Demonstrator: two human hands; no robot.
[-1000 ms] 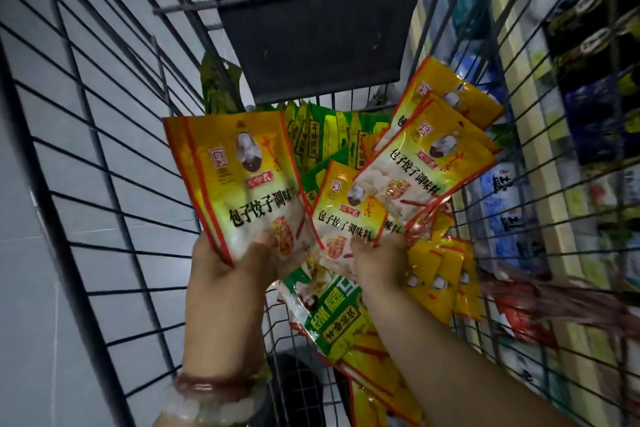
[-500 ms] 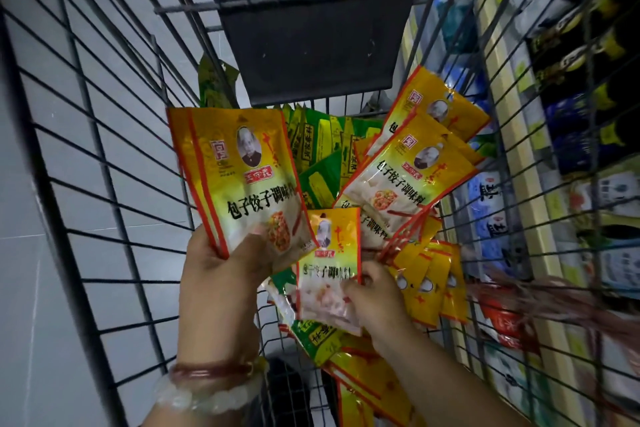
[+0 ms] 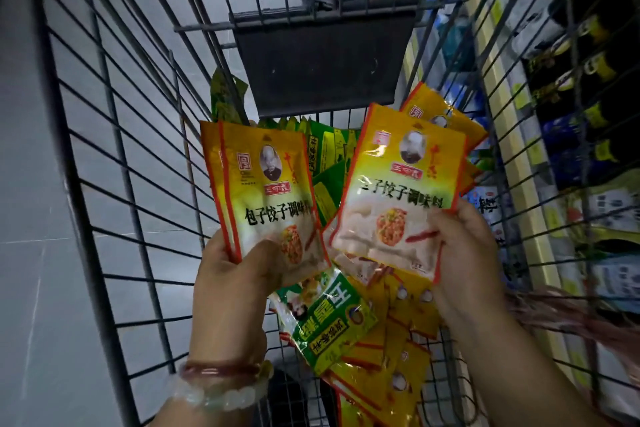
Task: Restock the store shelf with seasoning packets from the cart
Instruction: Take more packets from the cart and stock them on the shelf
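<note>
Two packets up now: right hand [image 3: 464, 253] pinches packet [image 3: 398, 198], raised from pile [image 3: 388, 357]; left hand [image 3: 235, 274] still grips stack [image 3: 263, 191].

dim, bluish light; glare on the glossy yellow packets [image 3: 401, 191]; wide-angle bending and blur toward the right edge.

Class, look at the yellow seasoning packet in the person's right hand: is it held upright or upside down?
Upright. The yellow packet shows its portrait above and dish picture below; the right hand grips its lower edge.
</note>
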